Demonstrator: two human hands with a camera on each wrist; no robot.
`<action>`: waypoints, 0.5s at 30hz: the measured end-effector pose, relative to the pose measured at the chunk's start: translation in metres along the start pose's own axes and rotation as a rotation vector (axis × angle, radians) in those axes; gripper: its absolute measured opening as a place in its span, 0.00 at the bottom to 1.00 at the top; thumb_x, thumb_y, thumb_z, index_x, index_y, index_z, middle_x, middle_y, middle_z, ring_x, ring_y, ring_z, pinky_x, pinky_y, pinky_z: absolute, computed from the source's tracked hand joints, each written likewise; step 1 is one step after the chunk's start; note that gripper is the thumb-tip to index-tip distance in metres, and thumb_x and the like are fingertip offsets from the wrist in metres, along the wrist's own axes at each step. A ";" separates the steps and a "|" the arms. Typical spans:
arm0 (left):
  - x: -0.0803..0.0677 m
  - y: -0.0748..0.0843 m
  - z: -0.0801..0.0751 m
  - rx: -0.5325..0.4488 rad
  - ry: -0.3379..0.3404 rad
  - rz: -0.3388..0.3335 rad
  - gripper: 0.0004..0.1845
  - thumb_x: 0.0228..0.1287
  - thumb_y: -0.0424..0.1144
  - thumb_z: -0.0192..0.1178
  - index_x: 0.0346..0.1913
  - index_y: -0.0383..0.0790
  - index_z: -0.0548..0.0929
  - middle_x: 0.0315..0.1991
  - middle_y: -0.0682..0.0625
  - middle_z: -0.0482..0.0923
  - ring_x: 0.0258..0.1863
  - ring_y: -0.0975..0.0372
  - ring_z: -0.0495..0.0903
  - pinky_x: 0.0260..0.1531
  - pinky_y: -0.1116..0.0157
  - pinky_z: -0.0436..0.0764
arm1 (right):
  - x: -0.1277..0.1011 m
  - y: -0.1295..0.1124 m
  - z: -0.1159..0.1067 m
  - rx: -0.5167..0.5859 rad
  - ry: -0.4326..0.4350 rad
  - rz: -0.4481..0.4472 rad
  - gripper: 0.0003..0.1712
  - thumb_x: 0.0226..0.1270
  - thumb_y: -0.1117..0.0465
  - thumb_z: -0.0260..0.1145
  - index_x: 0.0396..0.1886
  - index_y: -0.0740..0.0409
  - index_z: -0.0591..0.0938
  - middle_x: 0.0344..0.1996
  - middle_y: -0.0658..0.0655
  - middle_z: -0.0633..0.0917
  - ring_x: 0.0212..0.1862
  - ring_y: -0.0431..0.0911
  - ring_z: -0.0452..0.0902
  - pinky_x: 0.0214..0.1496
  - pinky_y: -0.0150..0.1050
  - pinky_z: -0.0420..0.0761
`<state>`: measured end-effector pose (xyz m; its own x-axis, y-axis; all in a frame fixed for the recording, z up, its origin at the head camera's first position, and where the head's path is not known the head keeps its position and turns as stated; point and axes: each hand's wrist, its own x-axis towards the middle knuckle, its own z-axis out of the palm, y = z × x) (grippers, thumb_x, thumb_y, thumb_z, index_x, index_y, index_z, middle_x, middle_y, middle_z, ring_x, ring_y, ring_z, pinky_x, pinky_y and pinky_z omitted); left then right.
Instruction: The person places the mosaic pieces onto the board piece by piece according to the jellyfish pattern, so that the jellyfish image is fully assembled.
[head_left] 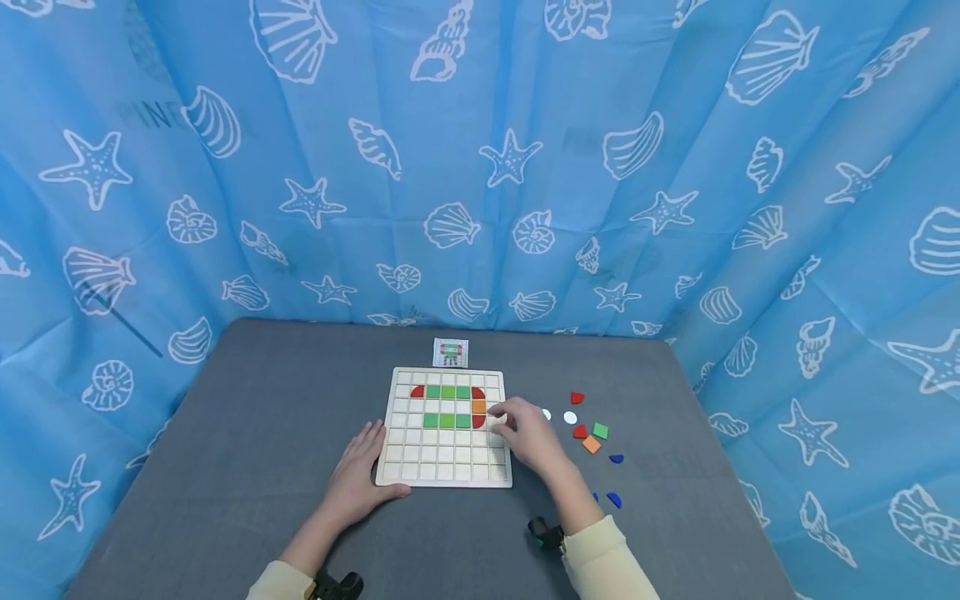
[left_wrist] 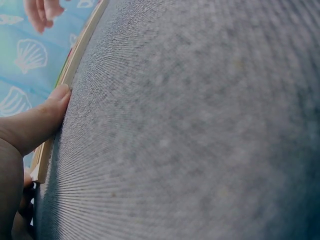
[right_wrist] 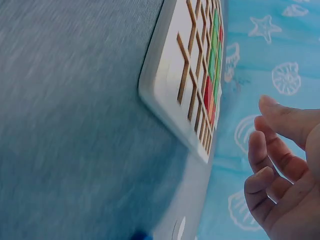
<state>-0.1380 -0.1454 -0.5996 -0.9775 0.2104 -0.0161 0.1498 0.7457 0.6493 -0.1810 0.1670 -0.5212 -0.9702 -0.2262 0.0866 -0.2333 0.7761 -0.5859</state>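
Looking from afar, I see the left hand [head_left: 356, 485], spread out, touch the near left corner of the board [head_left: 446, 455] on the gray table [head_left: 285, 400]; the right hand [head_left: 529, 432], loosely bent, holds nothing at its right side

The person wears a pale cream fabric left sleeve [head_left: 281, 581] and matching right sleeve [head_left: 606, 558]. Each wrist carries a small black camera [head_left: 341, 587], the right one marked green.
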 end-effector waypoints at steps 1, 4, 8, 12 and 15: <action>0.000 -0.001 0.000 0.003 0.000 0.000 0.67 0.45 0.70 0.73 0.79 0.34 0.54 0.81 0.40 0.50 0.81 0.46 0.46 0.78 0.44 0.51 | -0.001 0.002 -0.001 -0.003 0.009 0.005 0.14 0.64 0.63 0.73 0.50 0.54 0.88 0.43 0.54 0.86 0.34 0.41 0.75 0.34 0.36 0.77; 0.000 -0.002 -0.001 0.016 0.005 0.001 0.67 0.44 0.70 0.73 0.79 0.33 0.54 0.81 0.40 0.51 0.81 0.45 0.47 0.78 0.44 0.52 | -0.005 0.009 -0.005 -0.008 0.022 0.020 0.15 0.63 0.63 0.74 0.50 0.54 0.88 0.43 0.55 0.86 0.34 0.40 0.75 0.34 0.36 0.77; -0.001 -0.002 -0.001 0.023 0.013 0.004 0.67 0.44 0.70 0.73 0.79 0.33 0.54 0.80 0.40 0.51 0.81 0.46 0.47 0.78 0.44 0.53 | -0.011 0.019 -0.013 -0.014 -0.009 0.060 0.17 0.62 0.64 0.74 0.52 0.53 0.88 0.45 0.55 0.86 0.36 0.41 0.76 0.34 0.37 0.77; -0.001 -0.001 -0.002 0.012 0.022 0.016 0.66 0.45 0.69 0.73 0.79 0.33 0.55 0.80 0.40 0.52 0.81 0.46 0.48 0.78 0.44 0.53 | -0.021 0.031 -0.023 -0.026 -0.047 0.108 0.18 0.61 0.65 0.75 0.52 0.52 0.88 0.44 0.53 0.85 0.35 0.41 0.74 0.34 0.37 0.76; -0.002 0.001 -0.002 0.007 0.033 0.028 0.66 0.44 0.69 0.74 0.79 0.33 0.56 0.80 0.39 0.53 0.80 0.45 0.49 0.77 0.44 0.54 | -0.030 0.041 -0.028 -0.045 -0.061 0.140 0.17 0.59 0.66 0.76 0.49 0.51 0.89 0.41 0.52 0.85 0.35 0.42 0.75 0.34 0.39 0.77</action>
<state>-0.1364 -0.1469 -0.5974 -0.9772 0.2104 0.0270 0.1780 0.7443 0.6437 -0.1636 0.2219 -0.5251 -0.9880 -0.1484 -0.0427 -0.1006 0.8279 -0.5517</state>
